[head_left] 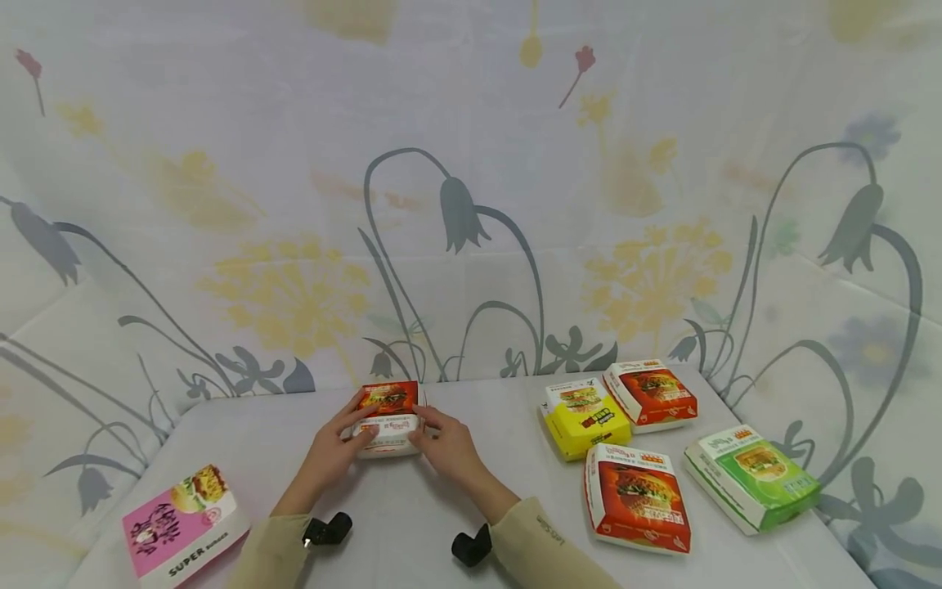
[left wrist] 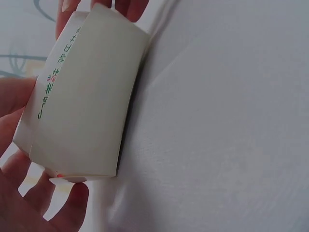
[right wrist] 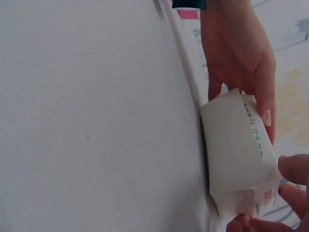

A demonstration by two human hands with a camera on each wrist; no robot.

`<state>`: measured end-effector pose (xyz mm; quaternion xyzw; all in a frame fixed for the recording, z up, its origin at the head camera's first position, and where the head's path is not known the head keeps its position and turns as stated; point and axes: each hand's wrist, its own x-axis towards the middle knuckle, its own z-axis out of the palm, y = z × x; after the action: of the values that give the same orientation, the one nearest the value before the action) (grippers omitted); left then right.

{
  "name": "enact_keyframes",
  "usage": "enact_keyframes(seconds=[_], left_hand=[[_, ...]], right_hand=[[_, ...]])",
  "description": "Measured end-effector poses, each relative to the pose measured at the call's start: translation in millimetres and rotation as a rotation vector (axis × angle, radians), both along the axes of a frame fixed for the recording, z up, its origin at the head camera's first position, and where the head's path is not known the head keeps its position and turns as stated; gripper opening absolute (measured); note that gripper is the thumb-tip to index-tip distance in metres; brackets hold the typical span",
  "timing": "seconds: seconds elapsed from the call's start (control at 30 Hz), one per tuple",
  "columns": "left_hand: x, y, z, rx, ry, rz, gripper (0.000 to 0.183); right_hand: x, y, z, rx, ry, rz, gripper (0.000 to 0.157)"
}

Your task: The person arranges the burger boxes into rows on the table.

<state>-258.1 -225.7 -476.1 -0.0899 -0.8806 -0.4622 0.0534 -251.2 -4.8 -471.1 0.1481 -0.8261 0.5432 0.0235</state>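
A red and white burger box [head_left: 390, 401] stands on the white-covered table between both hands. My left hand [head_left: 329, 454] holds its left side, the thumb on the white front part of the lid. On the opposite side my right hand [head_left: 449, 446] grips it with thumb and fingers. The left wrist view shows the plain white side of the burger box [left wrist: 87, 101] with green print along its upper edge. Left fingers [left wrist: 72, 208] touch its corner there. In the right wrist view the right-hand fingers [right wrist: 292, 169] press the near end. What the box contains is hidden.
A pink burger box [head_left: 184, 528] lies at the front left. At the right are a yellow box [head_left: 585, 417], a red box [head_left: 651, 393] behind it, another red box [head_left: 636, 499] in front, and a green box [head_left: 751, 474]. A floral curtain [head_left: 471, 204] closes off the back.
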Motion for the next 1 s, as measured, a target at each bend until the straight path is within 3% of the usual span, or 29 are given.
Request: enact_keyframes(seconds=[0.6,1.0], left_hand=[[-10.0,1.9,3.3,0.025,-0.012,-0.002,0.049],[-14.1,0.5,7.0,0.024,-0.027,-0.009,0.051]], right_hand=[[-12.7,-8.0,1.8,0.06,-0.038,-0.017,0.054],[-20.1,-14.6,7.3,0.077,-0.071,-0.035,0.051]])
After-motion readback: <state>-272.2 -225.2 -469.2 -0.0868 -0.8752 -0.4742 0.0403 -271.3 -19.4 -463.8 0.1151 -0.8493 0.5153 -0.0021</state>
